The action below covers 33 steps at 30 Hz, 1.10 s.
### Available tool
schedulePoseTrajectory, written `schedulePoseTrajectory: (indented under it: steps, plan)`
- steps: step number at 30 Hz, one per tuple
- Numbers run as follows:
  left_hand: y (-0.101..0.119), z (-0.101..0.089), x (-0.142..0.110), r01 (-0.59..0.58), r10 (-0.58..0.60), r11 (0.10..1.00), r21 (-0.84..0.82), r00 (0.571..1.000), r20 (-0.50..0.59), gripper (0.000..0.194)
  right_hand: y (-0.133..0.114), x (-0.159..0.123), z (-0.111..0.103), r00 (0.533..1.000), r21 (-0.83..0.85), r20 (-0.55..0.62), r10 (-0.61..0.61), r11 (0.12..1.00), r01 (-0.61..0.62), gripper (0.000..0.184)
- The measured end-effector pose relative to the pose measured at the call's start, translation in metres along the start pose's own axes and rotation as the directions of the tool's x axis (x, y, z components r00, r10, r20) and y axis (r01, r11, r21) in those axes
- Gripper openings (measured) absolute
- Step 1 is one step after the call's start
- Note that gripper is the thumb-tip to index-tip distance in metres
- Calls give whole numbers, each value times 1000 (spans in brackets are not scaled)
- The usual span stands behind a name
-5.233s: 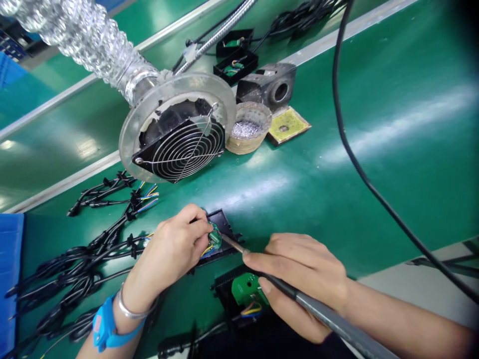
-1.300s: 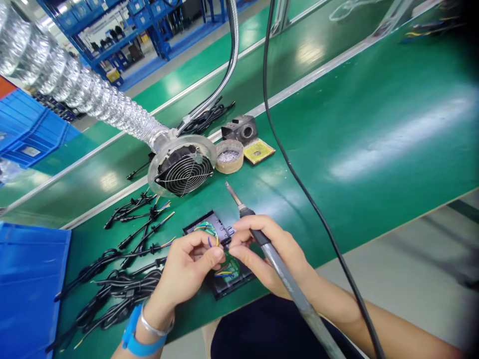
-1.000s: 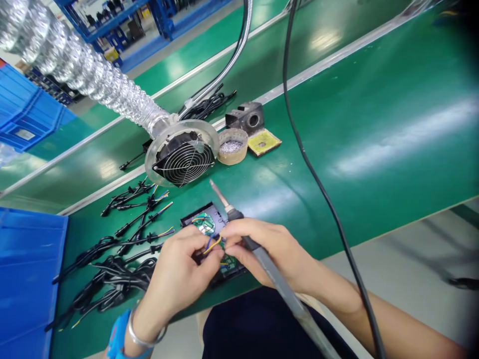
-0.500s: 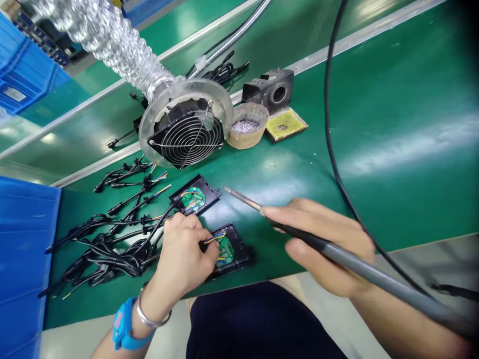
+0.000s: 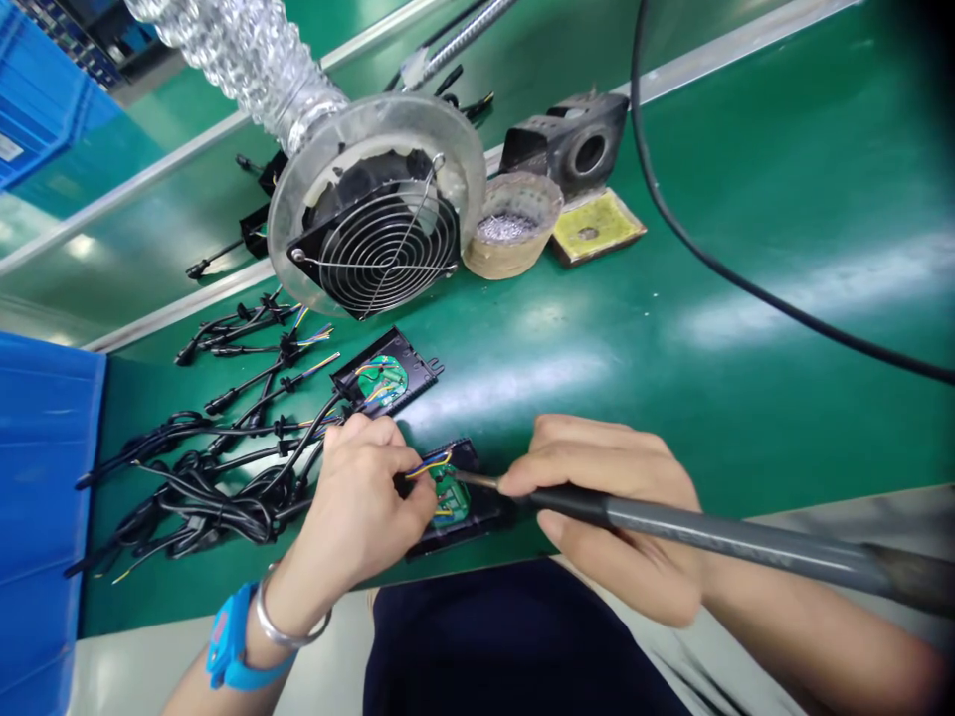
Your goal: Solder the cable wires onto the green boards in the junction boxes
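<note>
My left hand (image 5: 358,497) is closed, pinching thin coloured wires (image 5: 427,464) over a round green circuit board (image 5: 450,495) that lies in a black plastic housing (image 5: 477,512) near the table's front edge. My right hand (image 5: 612,507) grips a grey soldering iron (image 5: 716,537); its metal tip (image 5: 477,480) touches the board beside the wires. A second black housing (image 5: 388,373) with a green board and wires lies just behind, toward the fan.
A fume fan (image 5: 377,224) on a silver flexible duct (image 5: 246,50) stands behind. Right of it are a tin of solder scraps (image 5: 511,234), a yellow sponge pad (image 5: 595,227) and a dark iron stand (image 5: 571,149). Black cables (image 5: 209,477) lie left; a blue bin (image 5: 37,497) stands far left.
The soldering iron's tip has come down from above the table onto the near board. My left hand stays pinching the wires. The view has shifted closer and lower.
</note>
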State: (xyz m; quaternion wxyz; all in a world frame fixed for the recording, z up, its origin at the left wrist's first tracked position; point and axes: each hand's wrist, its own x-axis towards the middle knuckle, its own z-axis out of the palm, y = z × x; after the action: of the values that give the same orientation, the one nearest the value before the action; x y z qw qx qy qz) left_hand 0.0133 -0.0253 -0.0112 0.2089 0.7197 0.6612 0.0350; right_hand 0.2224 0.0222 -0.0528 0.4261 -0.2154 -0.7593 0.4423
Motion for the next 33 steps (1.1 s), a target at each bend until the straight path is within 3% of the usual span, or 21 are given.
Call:
schedulePoseTrajectory:
  steps: [13,20,29,33]
  plan:
    - [-3,4,1,-13,13,1000,-5,1000,-14,25,-2,5,-1,999,-15,31,-15,1000,15,29]
    - [-2,3,0,-8,8,1000,4,1000,-7,24,-8,10,-4,986,-91,145,-83,991,97,26]
    - [-1,3,0,5,-5,1000,9,1000,3,24,-19,-2,-20,999,20,50,4,1000,-5,30]
    - [-2,3,-1,-13,13,1000,10,1000,6,24,-16,-2,-33,997,-25,-48,58,998,-60,24]
